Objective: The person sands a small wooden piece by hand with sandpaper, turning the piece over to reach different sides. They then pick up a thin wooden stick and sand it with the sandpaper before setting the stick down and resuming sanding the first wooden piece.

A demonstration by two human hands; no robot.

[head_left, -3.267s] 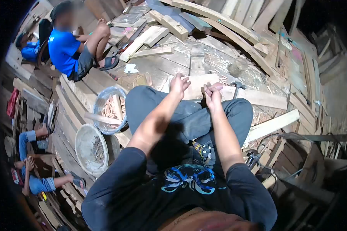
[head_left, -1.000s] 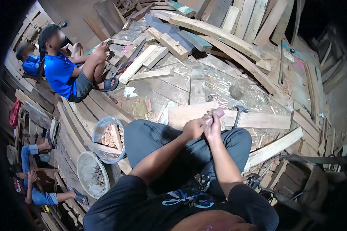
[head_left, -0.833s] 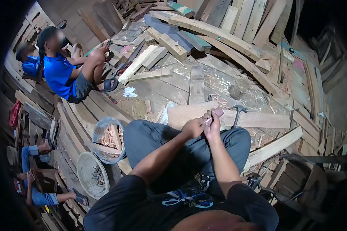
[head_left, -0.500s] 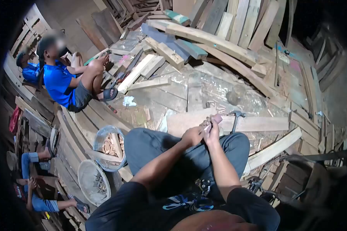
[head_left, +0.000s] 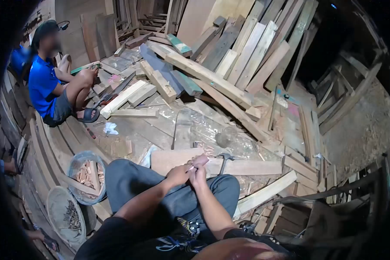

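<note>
My left fingers [head_left: 177, 176] and right fingers [head_left: 199, 174] are closing around a small pinkish piece [head_left: 200, 160], the hammer [head_left: 225, 160] lying just beyond them.

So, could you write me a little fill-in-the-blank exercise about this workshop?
The left hand and the right hand meet at a small block coloured ____.
The tool on the board beyond the right knee is a ____.
The bucket nearest the left knee holds pieces of ____.
The seated co-worker in the dark cap wears a ____ shirt.

Missing words: pink; hammer; wood; blue.
</note>
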